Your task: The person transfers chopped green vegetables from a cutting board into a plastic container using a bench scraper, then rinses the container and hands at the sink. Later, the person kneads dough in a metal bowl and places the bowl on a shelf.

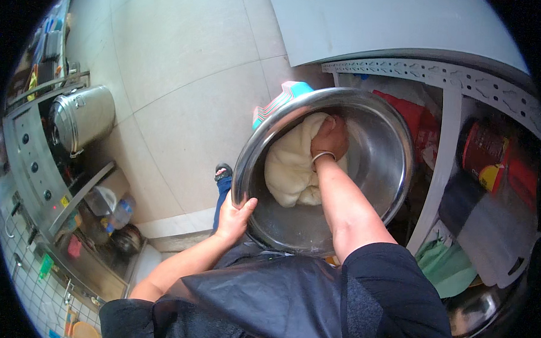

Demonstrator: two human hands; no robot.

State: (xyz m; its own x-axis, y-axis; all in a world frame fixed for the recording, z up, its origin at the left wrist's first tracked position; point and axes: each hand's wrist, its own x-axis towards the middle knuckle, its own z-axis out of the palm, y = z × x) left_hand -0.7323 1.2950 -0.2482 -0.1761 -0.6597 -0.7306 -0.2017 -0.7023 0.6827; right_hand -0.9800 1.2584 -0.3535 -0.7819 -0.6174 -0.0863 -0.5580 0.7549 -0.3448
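A large, deep stainless steel bowl (386, 182) stands before me, tilted in the view. Inside it, toward the left wall, lies a thick, folded mass of pale dough (288, 165). My right hand (332, 137), with a white bangle at its wrist, reaches into the bowl and is curled against the dough's right side. Its fingertips are hidden in the folds. With its thumb over the top, my left hand (237, 217) grips the bowl's rim at the near left. The bowl's underside and whatever supports it are out of sight.
Left, a metal counter with knobs (30, 138) has a lidded steel pot (87, 118) beside it. A striped stack (281, 102) shows behind the bowl. On the right, a metal shelf frame (446, 126) holds bags and a red container (483, 152). Tiled floor (189, 76) lies beyond.
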